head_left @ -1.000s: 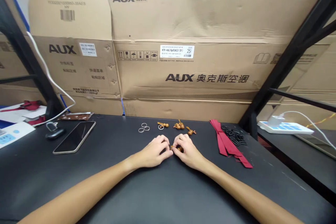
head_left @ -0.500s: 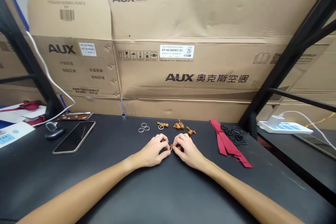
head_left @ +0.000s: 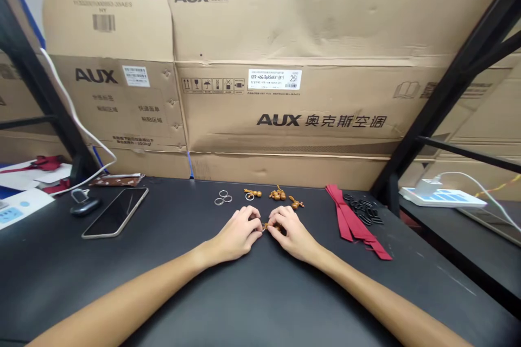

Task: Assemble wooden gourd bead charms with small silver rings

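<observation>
Corrugated cardboard AUX air-conditioner cartons (head_left: 285, 27) rise behind a black work surface (head_left: 171, 282), their white label (head_left: 274, 79) reading KFR-46G/BpR3AES1 (B1). On the surface lie a crimson fabric ribbon (head_left: 350, 222), a heap of black rings (head_left: 363, 209), silver split rings (head_left: 222, 197) and carved wooden gourd charms (head_left: 277, 193). Nearest the person, the left hand (head_left: 238, 236) and right hand (head_left: 293, 234) meet, each in a narrow grip, fingertips pinching a small wooden charm (head_left: 271, 226) between them.
</observation>
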Tool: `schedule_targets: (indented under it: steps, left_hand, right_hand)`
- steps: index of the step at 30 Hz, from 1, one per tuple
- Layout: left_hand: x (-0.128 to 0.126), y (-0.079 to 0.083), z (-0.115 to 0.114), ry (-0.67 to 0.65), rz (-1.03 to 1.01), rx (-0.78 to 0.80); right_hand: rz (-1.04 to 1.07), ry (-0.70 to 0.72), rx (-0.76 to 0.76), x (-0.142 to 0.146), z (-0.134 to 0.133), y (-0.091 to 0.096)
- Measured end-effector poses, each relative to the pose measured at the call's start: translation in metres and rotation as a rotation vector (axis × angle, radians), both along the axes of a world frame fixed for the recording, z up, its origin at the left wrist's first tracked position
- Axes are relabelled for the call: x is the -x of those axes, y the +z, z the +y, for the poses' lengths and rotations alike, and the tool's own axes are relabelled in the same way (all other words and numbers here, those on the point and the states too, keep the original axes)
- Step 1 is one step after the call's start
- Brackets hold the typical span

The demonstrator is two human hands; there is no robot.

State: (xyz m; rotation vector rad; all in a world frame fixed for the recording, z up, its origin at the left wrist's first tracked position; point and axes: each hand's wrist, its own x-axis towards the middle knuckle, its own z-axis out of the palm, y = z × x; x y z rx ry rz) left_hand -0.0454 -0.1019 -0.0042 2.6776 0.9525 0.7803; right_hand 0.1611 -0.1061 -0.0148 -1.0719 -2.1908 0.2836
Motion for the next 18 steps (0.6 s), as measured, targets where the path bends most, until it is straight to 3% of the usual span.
schedule_targets:
  steps: [8, 15, 18]
  left_hand:
    - [-0.0006, 0.0013, -0.0012, 0.035, -0.014, 0.016]
    - [-0.0002, 0.0027, -0.0009, 0.022, -0.015, 0.028]
    - [-0.0004, 0.0023, -0.0019, 0.032, -0.02, 0.027]
  right_hand:
    - [-0.001, 0.074, 0.012, 0.0, -0.003, 0.0022]
    - [-0.003, -0.024, -0.012, -0.0013, 0.0016, -0.0008]
    - [0.011, 0.039, 0.013, -0.0009, -0.0005, 0.0015]
